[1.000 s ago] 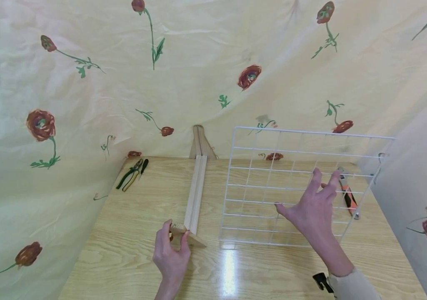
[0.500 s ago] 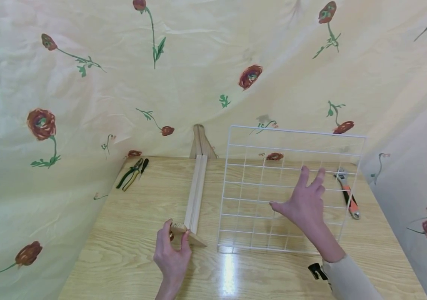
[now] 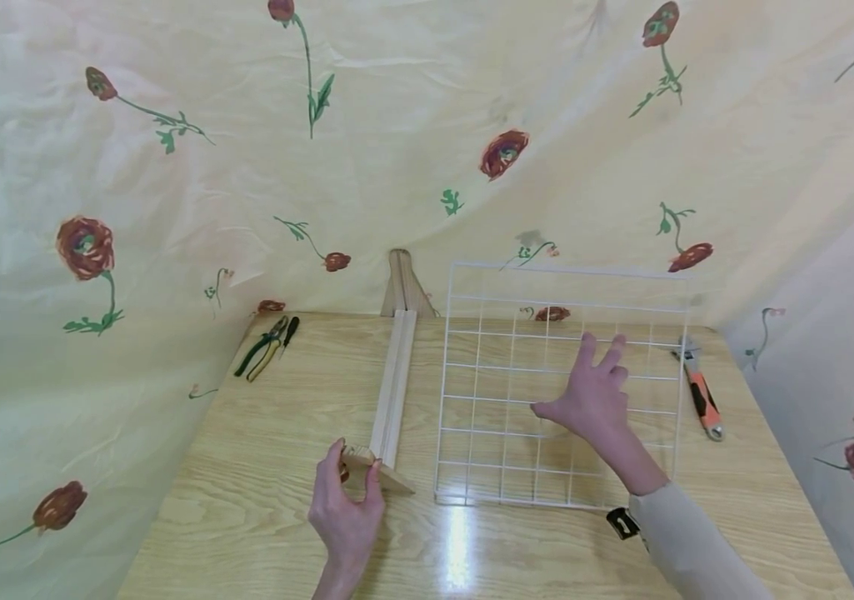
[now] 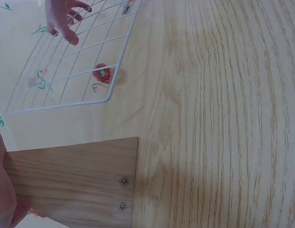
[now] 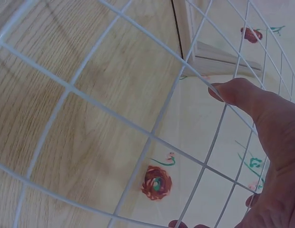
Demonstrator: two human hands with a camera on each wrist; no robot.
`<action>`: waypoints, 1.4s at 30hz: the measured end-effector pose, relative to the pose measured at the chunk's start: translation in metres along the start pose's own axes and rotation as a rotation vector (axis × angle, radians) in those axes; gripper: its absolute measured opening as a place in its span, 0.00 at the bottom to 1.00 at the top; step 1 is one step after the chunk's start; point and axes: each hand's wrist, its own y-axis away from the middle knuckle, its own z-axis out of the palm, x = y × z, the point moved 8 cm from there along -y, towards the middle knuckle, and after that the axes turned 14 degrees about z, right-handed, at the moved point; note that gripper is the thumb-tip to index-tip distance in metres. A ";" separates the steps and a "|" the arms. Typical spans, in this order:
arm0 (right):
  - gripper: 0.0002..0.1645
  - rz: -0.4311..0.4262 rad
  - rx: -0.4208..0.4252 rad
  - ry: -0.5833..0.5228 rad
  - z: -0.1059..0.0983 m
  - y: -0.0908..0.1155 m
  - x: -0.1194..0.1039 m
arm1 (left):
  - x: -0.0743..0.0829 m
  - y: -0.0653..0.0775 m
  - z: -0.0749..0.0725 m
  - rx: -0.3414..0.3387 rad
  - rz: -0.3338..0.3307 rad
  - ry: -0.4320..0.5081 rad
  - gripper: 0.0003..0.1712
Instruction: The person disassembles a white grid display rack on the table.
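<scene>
My left hand [image 3: 347,517] grips the near end board [image 3: 397,478] of a wooden frame, thumb and fingers on either side of it. A long grooved rail [image 3: 395,392] runs from that board to a tapered far end piece [image 3: 406,287]. Two screw heads [image 4: 123,181] show on the near board in the left wrist view. To the right, my right hand [image 3: 595,400] holds a white wire grid [image 3: 476,367] raised, fingers spread and thumb and fingertips hooked at its wires. The grid's lower edge is close over the table, beside the rail.
Pliers [image 3: 265,350] and a small black-handled tool [image 3: 290,331] lie at the table's back left. An adjustable wrench [image 3: 702,392] lies on the right, just past the grid. Flower-printed cloth [image 3: 367,167] hangs behind the wooden table [image 3: 247,500]. A black clip [image 3: 623,523] sits at my right wrist.
My right hand has moved left with the grid, which has turned to face me more squarely and no longer overlaps most of the wrench. The left hand and wooden frame stay put.
</scene>
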 end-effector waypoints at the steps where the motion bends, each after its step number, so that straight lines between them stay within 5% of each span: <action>1: 0.85 0.000 -0.007 0.010 0.002 -0.002 0.000 | 0.000 0.000 0.000 -0.009 -0.013 0.003 0.30; 9: 0.85 0.009 -0.076 0.036 0.022 -0.015 0.001 | -0.002 0.002 0.001 -0.040 -0.080 0.003 0.29; 17: 0.85 0.028 -0.159 0.095 0.039 -0.025 -0.003 | 0.000 0.001 -0.004 0.033 -0.031 -0.012 0.29; 42: 0.84 0.027 -0.342 0.206 0.079 -0.038 -0.008 | 0.000 0.003 -0.002 0.048 0.009 -0.039 0.30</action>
